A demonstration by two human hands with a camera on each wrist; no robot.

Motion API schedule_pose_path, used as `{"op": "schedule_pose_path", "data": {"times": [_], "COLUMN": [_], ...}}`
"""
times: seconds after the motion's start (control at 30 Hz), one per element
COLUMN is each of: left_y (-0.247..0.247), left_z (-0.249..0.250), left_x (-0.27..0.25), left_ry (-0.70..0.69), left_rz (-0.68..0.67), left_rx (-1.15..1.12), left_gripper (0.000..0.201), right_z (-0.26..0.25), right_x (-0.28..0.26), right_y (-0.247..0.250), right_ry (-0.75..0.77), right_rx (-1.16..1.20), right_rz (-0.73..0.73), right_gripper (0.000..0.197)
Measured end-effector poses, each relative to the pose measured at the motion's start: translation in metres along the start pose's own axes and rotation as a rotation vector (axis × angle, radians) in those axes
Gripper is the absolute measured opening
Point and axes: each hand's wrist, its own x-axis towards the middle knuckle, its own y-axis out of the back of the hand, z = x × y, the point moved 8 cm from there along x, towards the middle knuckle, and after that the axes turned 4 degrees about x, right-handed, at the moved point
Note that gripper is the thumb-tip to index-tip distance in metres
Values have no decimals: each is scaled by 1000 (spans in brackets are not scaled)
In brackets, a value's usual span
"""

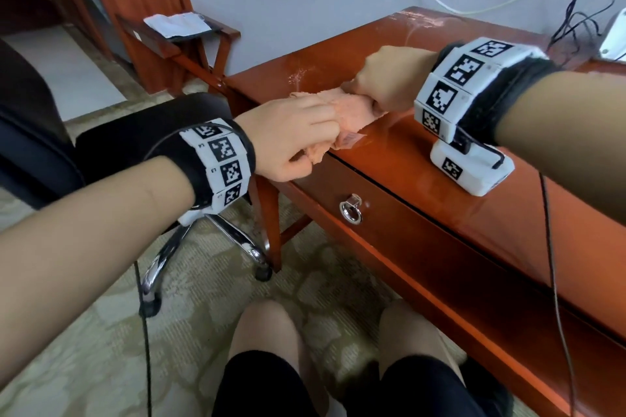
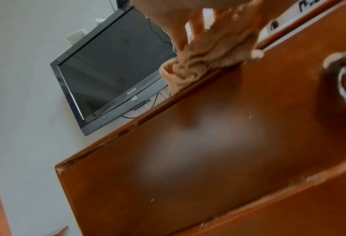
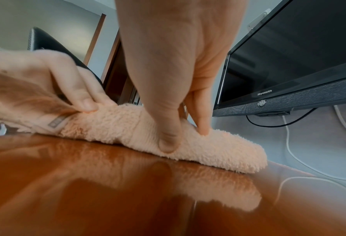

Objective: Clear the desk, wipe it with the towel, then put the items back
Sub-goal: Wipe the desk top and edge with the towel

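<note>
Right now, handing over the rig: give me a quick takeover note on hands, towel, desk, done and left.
Left hand: pinches the near end of the towel.
Right hand: grips the towel's far end, thumb and finger pressing it down.
Towel: bunched into a roll, lying on the desk near its left front corner.
Done: this part of the desk is cleared.
Left: wiping, as far as I can judge; putting the items back.

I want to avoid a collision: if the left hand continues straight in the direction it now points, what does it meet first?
Most likely the right hand. The left hand points along the towel, which both hands hold on the desk, and the right hand grips the farther end. Depth is unclear.
</note>
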Motion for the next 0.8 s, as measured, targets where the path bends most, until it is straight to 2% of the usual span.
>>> {"op": "schedule_pose_path", "data": {"times": [0.1, 0.2, 0.3, 0.4, 0.53, 0.7, 0.8], "left_y": [14, 22, 17, 11, 5, 5, 2], "left_z": [0, -8, -14, -15, -11, -11, -20], "left_x": [6, 16, 27, 28, 27, 26, 24], "left_ry": [134, 360, 506, 569, 622, 644, 642], "left_rz": [44, 78, 6, -53, -174, -126, -175], "left_rx": [-99, -208, -121, -58, 20, 51, 62], "left_gripper": [23, 32, 15, 15, 26, 30, 31], "right_z": [0, -2, -1, 0, 0, 3, 4], "right_x": [-3, -4, -5, -6, -2, 1, 6], "right_y": [0, 2, 2, 4, 3, 0, 0], "right_ry": [20, 43, 55, 73, 93, 114, 105], "right_rx": [23, 36, 55, 58, 40, 31, 41], "right_rz": [17, 7, -10, 1, 17, 15, 13], "right_gripper": [42, 36, 28, 23, 29, 32, 43]}}
